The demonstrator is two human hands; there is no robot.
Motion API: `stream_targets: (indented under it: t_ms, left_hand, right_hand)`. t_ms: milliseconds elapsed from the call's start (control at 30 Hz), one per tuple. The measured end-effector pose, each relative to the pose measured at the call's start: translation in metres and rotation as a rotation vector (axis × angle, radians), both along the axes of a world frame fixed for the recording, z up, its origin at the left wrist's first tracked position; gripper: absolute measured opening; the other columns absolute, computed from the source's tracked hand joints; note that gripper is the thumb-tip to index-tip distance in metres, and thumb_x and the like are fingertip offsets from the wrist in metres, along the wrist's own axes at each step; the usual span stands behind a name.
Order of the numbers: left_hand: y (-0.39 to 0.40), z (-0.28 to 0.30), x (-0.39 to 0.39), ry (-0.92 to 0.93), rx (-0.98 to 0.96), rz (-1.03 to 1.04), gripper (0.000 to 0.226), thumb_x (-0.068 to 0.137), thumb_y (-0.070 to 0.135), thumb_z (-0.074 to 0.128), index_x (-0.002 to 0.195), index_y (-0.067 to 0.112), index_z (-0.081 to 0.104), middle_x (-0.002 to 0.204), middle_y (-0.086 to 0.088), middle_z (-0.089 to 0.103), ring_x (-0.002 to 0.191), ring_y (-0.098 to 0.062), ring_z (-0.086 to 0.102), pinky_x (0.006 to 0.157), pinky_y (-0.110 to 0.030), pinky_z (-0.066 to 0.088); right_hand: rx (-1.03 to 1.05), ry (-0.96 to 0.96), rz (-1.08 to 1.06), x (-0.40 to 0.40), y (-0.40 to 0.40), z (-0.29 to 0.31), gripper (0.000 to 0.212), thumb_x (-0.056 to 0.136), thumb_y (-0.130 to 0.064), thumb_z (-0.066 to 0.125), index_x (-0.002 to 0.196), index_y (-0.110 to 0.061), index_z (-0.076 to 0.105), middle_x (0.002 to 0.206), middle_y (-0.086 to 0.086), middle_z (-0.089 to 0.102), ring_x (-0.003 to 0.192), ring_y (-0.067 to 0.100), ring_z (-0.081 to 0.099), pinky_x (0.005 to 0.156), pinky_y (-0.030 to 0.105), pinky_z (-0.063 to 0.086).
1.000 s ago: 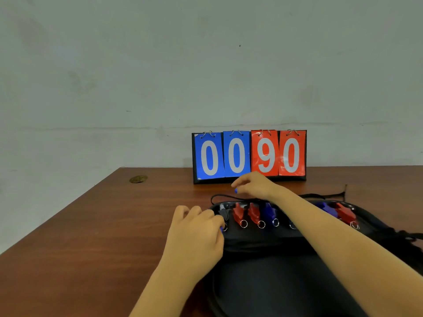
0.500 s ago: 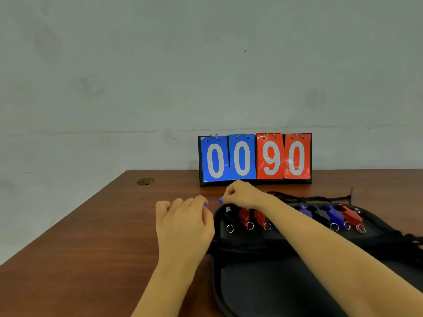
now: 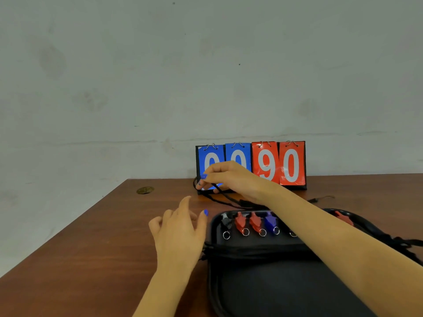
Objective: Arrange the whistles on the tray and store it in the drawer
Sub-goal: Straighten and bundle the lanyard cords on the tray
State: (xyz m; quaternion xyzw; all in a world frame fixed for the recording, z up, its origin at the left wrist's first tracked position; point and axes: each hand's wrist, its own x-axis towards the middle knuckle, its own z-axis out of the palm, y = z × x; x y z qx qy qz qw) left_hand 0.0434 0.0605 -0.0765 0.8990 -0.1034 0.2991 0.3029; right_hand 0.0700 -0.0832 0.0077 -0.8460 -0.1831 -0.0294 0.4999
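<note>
**Right hand pinches cord, left hand free**

Right hand [image 3: 231, 179] fingers [image 3: 206, 182] pinched on black cord [image 3: 225, 197], frame center. Left hand [image 3: 180, 229] fingers spread, empty, above desk [image 3: 91, 236]. Whistles [image 3: 256, 221] lined in black tray [image 3: 256, 242], lower right; scoreboard [image 3: 278, 162] behind.

light: even, soft | shadows: faint | glare: on scoreboard [image 3: 265, 172] cards | edges: wide-angle bowing

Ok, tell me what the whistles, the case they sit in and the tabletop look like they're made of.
Whistles: likely moulded plastic, solid red, blue and black, each with what looks like a metal ring.
Case: dark fabric over a stiff shell, judging by its matte surface and rounded edge.
Tabletop: reddish-brown wood or wood-look laminate; smooth, faint grain, slight sheen.
</note>
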Motion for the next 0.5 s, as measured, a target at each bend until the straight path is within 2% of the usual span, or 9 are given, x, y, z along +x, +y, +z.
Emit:
stream_targets:
  t_ms: [33,100,133,200,233,267,333,400,500]
  left_hand:
    - [-0.001,0.001,0.0,0.003,-0.048,-0.028,0.05,0.09,0.046,0.045,0.136,0.026,0.038,0.081,0.019,0.058,0.089,-0.006,0.052,0.077,-0.023,0.012]
    - [-0.003,0.001,0.001,-0.01,-0.15,-0.08,0.048,0.089,0.044,0.047,0.133,0.026,0.04,0.075,0.021,0.057,0.083,-0.004,0.054,0.079,-0.022,0.015]
    - [-0.004,0.002,0.002,-0.018,-0.211,-0.115,0.044,0.089,0.042,0.049,0.129,0.026,0.044,0.073,0.019,0.059,0.078,-0.005,0.056,0.083,-0.025,0.022]
    - [-0.005,0.003,0.001,-0.035,-0.325,-0.185,0.027,0.089,0.034,0.052,0.115,0.028,0.054,0.07,0.013,0.062,0.068,-0.01,0.058,0.088,-0.04,0.04]
    - [-0.005,0.004,-0.001,-0.049,-0.356,-0.198,0.018,0.09,0.03,0.051,0.107,0.031,0.056,0.069,0.012,0.063,0.066,-0.013,0.058,0.084,-0.045,0.045]
    - [-0.004,0.005,-0.003,-0.061,-0.385,-0.201,0.013,0.09,0.026,0.051,0.098,0.034,0.056,0.07,0.012,0.064,0.066,-0.013,0.058,0.079,-0.043,0.048]
    - [-0.003,0.008,-0.004,-0.066,-0.489,-0.205,0.021,0.092,0.018,0.05,0.086,0.038,0.054,0.072,0.012,0.065,0.065,-0.005,0.057,0.068,-0.026,0.049]
    - [-0.001,0.011,-0.005,-0.052,-0.602,-0.205,0.021,0.093,0.016,0.051,0.087,0.036,0.055,0.077,0.014,0.062,0.064,0.007,0.056,0.057,-0.007,0.044]
    - [-0.002,0.015,-0.008,-0.051,-0.649,-0.211,0.013,0.092,0.014,0.051,0.095,0.026,0.056,0.084,0.017,0.058,0.072,0.02,0.052,0.058,0.002,0.039]
  right_hand:
    - [-0.016,0.003,0.025,-0.005,0.002,0.003,0.018,0.091,-0.018,0.054,0.077,-0.019,0.066,0.09,-0.005,0.07,0.093,0.007,0.063,0.086,0.023,0.046]
    - [-0.074,0.011,0.06,-0.014,0.007,0.006,0.017,0.091,-0.022,0.055,0.079,-0.019,0.067,0.083,-0.01,0.068,0.081,-0.004,0.062,0.08,0.017,0.044]
    - [-0.114,0.008,0.066,-0.016,0.008,0.007,0.017,0.091,-0.023,0.055,0.079,-0.019,0.067,0.079,-0.012,0.067,0.076,-0.005,0.061,0.077,0.015,0.042]
    - [-0.189,-0.017,0.067,-0.02,0.011,0.006,0.018,0.091,-0.025,0.055,0.081,-0.016,0.067,0.076,-0.01,0.065,0.072,-0.005,0.058,0.076,0.015,0.04]
    - [-0.206,-0.031,0.064,-0.022,0.011,0.006,0.017,0.091,-0.024,0.056,0.085,-0.013,0.068,0.078,-0.009,0.064,0.072,-0.005,0.057,0.075,0.015,0.039]
    - [-0.211,-0.045,0.06,-0.023,0.01,0.005,0.016,0.09,-0.023,0.057,0.092,-0.01,0.067,0.083,-0.007,0.064,0.074,-0.005,0.056,0.075,0.015,0.04]
    - [-0.233,-0.056,0.061,-0.024,0.007,0.004,0.023,0.087,-0.019,0.062,0.108,-0.011,0.061,0.1,-0.003,0.059,0.079,-0.001,0.053,0.075,0.015,0.041]
    - [-0.308,-0.051,0.08,-0.021,0.004,-0.002,0.041,0.084,-0.013,0.065,0.122,-0.017,0.051,0.116,-0.001,0.053,0.073,-0.004,0.053,0.067,0.01,0.04]
    - [-0.38,-0.031,0.11,-0.017,0.007,-0.019,0.052,0.083,-0.014,0.066,0.129,-0.02,0.045,0.115,-0.004,0.051,0.062,-0.018,0.051,0.063,0.011,0.036]
